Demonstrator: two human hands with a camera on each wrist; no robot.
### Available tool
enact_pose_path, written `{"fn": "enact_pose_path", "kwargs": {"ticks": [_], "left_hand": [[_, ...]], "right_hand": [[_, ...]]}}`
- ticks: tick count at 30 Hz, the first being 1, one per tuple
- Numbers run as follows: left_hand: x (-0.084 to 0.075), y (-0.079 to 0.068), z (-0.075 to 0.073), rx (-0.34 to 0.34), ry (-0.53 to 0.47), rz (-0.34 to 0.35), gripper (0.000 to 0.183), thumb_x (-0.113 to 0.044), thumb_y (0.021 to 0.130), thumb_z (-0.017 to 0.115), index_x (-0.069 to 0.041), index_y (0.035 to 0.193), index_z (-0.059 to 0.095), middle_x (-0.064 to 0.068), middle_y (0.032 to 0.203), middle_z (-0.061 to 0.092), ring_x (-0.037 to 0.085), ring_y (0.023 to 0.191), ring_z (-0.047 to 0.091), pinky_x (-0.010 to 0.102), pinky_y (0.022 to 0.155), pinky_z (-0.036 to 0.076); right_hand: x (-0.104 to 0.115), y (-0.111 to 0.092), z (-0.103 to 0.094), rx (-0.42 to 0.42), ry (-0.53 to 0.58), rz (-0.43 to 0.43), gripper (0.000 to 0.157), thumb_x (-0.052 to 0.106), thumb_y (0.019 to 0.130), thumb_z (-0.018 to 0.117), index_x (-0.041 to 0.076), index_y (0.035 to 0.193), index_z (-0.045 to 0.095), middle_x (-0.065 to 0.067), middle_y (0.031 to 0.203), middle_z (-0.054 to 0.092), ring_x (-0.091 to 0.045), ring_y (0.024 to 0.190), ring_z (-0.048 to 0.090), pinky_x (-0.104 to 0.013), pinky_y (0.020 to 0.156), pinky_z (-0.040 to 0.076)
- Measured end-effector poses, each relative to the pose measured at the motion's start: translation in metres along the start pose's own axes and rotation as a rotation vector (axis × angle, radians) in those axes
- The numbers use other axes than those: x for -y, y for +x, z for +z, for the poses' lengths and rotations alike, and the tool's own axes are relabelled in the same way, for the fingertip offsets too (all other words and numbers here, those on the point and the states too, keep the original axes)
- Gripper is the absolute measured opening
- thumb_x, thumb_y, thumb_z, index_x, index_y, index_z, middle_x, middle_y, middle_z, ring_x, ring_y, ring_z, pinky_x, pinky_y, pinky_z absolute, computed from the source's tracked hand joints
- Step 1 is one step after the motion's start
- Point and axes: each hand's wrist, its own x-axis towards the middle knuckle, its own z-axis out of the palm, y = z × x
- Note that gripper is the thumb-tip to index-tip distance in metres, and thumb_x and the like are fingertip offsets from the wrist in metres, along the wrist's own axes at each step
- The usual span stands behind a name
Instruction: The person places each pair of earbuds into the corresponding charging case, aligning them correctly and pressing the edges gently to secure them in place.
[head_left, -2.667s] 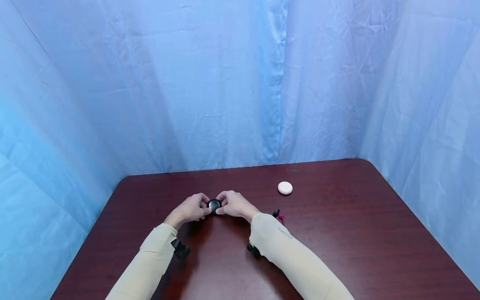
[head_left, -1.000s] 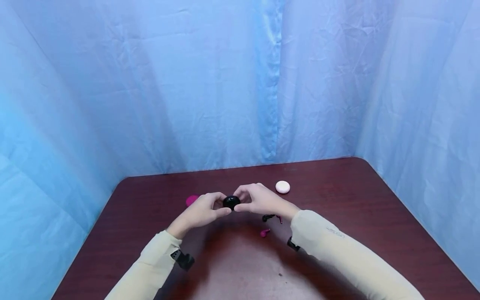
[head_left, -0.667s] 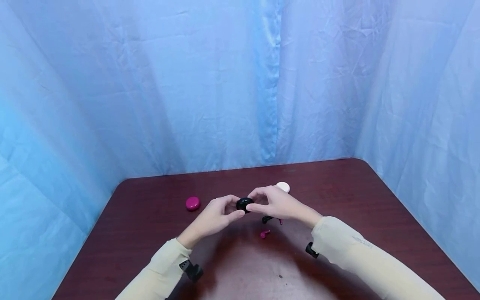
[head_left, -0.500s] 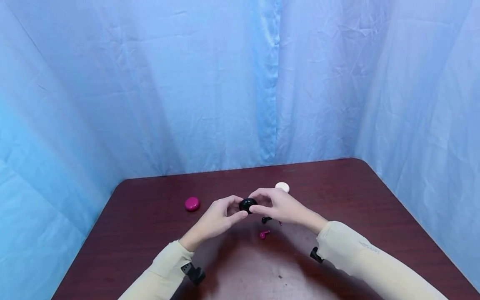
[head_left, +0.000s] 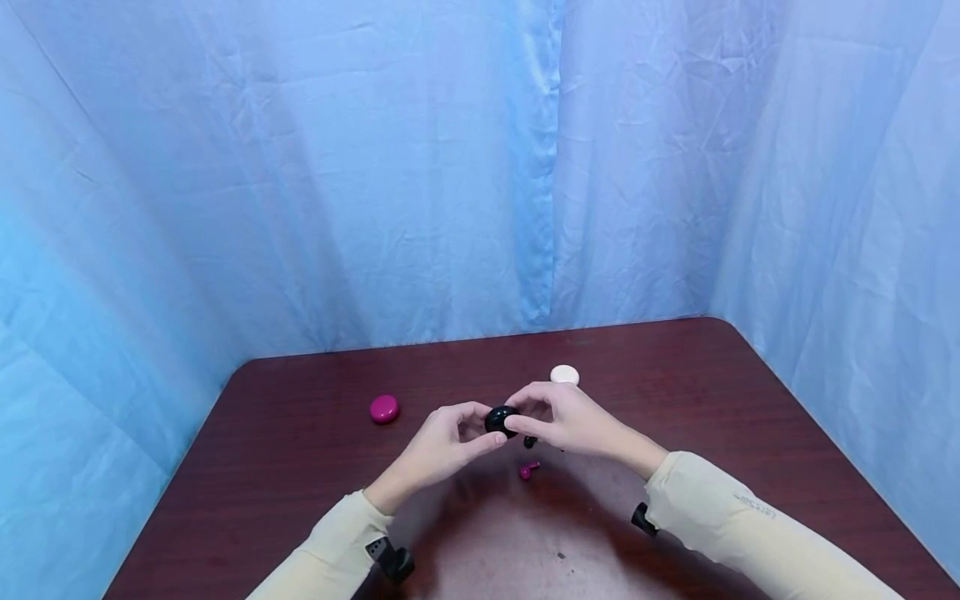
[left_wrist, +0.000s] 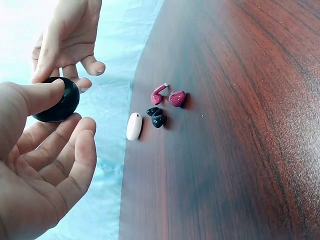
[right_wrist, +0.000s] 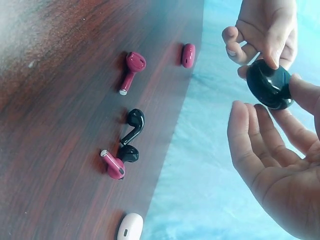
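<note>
A glossy black round earbud case (head_left: pixel 498 421) is held between both hands above the table. My left hand (head_left: pixel 438 450) pinches its left side between thumb and fingers; in the left wrist view the left thumb lies over the black case (left_wrist: pixel 67 102). From the other side my right hand (head_left: pixel 581 421) grips it, thumb on the near face. The lid looks closed. Below lie two black earbuds (right_wrist: pixel 134 119) and two magenta earbuds (right_wrist: pixel 135 62), one magenta bud touching a black one. In the head view the right hand partly hides these buds.
A magenta round case (head_left: pixel 384 409) lies on the table to the left of the hands. A pale pink-white case (head_left: pixel 565 375) sits just behind the right hand. The dark red wooden table (head_left: pixel 300 442) is bordered by blue curtains (head_left: pixel 450 167).
Both hands have carried the black case to the right, lately drifting a little toward the body. The magenta case and a magenta earbud have come into view from behind the arms.
</note>
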Motion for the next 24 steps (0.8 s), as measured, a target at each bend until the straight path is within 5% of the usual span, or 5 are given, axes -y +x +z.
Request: {"fn": "enact_pose_path", "kwargs": {"ticks": [7, 24], "left_hand": [[0.0022, -0.0009, 0.0022, -0.008, -0.013, -0.022, 0.027, -0.021, 0.093, 0.076, -0.007, 0.116, 0.070, 0.001, 0.096, 0.074, 0.015, 0.081, 0.069, 0.025, 0.066, 0.052], [0.0023, -0.0036, 0.0001, -0.008, 0.008, 0.018, 0.028, -0.027, 0.094, 0.076, -0.008, 0.113, 0.071, 0.000, 0.095, 0.073, 0.013, 0.080, 0.069, 0.026, 0.068, 0.054]], "right_hand": [[0.0012, 0.0009, 0.0021, -0.006, 0.024, -0.007, 0.023, 0.034, 0.097, 0.070, 0.018, 0.114, 0.069, 0.010, 0.094, 0.072, -0.020, 0.082, 0.070, -0.035, 0.076, 0.056], [-0.0006, 0.0027, 0.0048, -0.011, 0.051, -0.003, 0.027, 0.032, 0.098, 0.070, 0.014, 0.118, 0.065, 0.006, 0.094, 0.071, -0.010, 0.079, 0.069, -0.034, 0.073, 0.058]]}}
